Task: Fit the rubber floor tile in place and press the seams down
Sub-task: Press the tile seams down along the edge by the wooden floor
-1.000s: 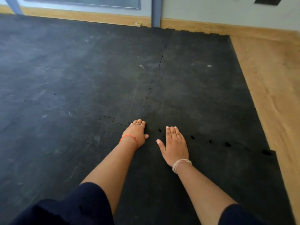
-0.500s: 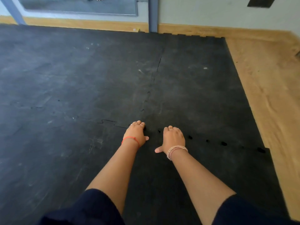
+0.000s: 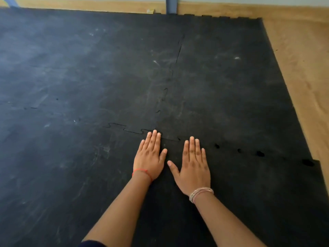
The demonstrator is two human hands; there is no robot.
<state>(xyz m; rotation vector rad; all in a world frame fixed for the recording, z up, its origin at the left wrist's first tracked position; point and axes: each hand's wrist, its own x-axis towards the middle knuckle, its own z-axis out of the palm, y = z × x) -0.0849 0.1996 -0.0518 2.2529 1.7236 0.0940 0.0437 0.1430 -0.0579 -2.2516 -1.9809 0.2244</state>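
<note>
Nearest to me I see two bare forearms and a bit of dark sleeve (image 3: 92, 244) at the bottom edge. The left hand (image 3: 149, 158) has a red string (image 3: 141, 171) on the wrist, the right hand (image 3: 194, 168) has pale bracelets (image 3: 200, 193). Both lie flat, palms down, on the near rubber tile (image 3: 249, 202), side by side, thumbs almost meeting, not touching.

Nothing blocks the hands. To the right of them, along the seam (image 3: 238, 150), some dark gaps stay open between the tabs. Left of them the puzzle-shaped joint (image 3: 128, 129) also shows a thin open line. Another seam (image 3: 165, 91) runs away from the hands toward the wall.

Vs. 0.5 s ago: both hands were curled, knuckles up, fingertips digging at the seam. Now they are stretched out flat.

Fingers: long ones straight and close together on each hand, thumbs spread to the inside. Left fingertips (image 3: 154, 132) reach the joint line; right fingertips sit just short of the seam. They hold nothing, only press on rubber.

Further away, more black mats, then wood floor (image 3: 302, 68) at the right, a wood skirting board (image 3: 89, 5) and a blue-grey post (image 3: 171, 5) at the wall.
</note>
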